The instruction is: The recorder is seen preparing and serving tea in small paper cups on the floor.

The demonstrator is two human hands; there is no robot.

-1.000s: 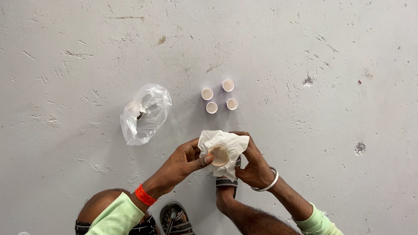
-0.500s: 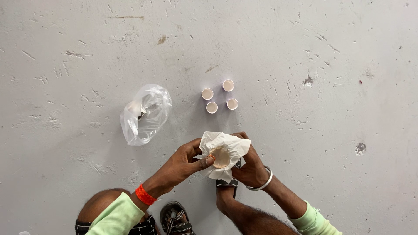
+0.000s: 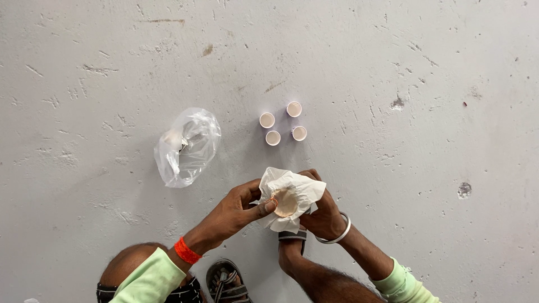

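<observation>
- Tissue [image 3: 292, 191] is cupped by the right hand [image 3: 323, 216], whose fingers are mostly hidden; its grip cannot be told.
- A small disc [image 3: 285, 203] is pinched by the left hand [image 3: 238, 210].
- Bare floor [image 3: 421, 112] is left around four cups [image 3: 282, 124] and bag [image 3: 188, 147].

Left hand [image 3: 233, 212] reaching in from the lower left, fingers [image 3: 264, 209] curled, thumb pressing toward the right hand [image 3: 320, 216], whose fingers cup from the opposite side, wrists bent inward.

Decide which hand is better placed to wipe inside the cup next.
Probably left: the left hand has its fingertips at the cup rim, while the right hand is busy cradling the tissue beneath it.
</observation>
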